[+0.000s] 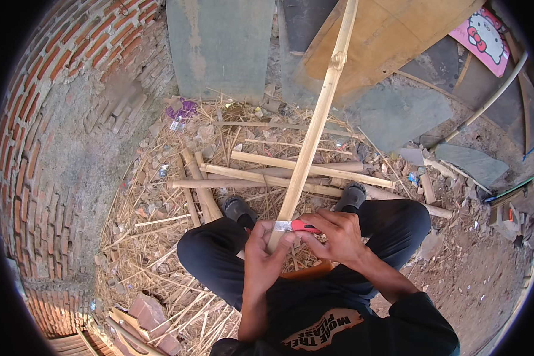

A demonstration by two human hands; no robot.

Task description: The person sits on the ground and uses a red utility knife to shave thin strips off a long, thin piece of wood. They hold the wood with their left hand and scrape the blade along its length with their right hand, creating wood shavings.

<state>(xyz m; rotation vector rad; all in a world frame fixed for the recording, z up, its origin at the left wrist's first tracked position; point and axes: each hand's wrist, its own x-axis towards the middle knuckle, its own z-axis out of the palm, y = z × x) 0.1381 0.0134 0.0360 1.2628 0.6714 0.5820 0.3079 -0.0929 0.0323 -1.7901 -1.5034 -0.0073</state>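
From my remote seat, I see the long bamboo strip (312,133) running from mid-view up toward one o'clock. My left hand (262,256) has its grip closed around the strip's six-o'clock end; my right hand (337,235) clasps the red-handled knife (305,226), its blade across the strip. I'd judge the bamboo light, stiff but springy, possibly splintery. I'd hold it low, fingers clear of the edge.
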